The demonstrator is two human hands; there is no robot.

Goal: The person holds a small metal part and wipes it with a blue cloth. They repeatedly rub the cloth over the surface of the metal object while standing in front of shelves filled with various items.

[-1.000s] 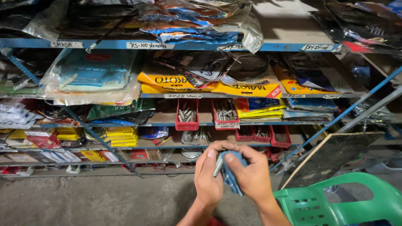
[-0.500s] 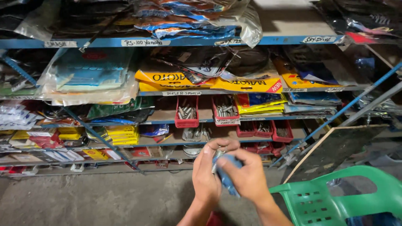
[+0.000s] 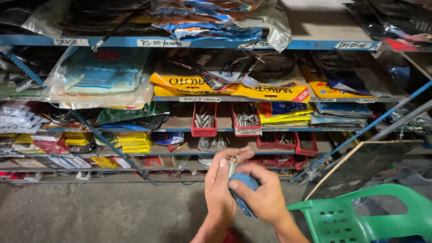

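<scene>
the blue metal shelving (image 3: 216, 42) fills the far side of the scene, packed with bagged parts, yellow packets (image 3: 234, 87) and small red bins (image 3: 204, 121) of metal pieces; a green plastic chair (image 3: 360, 216) stands near on the right, over a bare concrete floor (image 3: 90, 211). near the centre, the left hand (image 3: 220, 189) is closed around a small metal spring (image 3: 233, 165), whose hooked end stands up just above the fingertips. the right hand (image 3: 263, 195) is clamped on a blue cloth (image 3: 245, 191), pressing it against the spring's lower part. to wipe it well, it seems best to pinch the spring firmly at the hook end, wrap the cloth fully around the coils and draw along their length while turning, so grime between the turns lifts and the spring does not slip free.
</scene>
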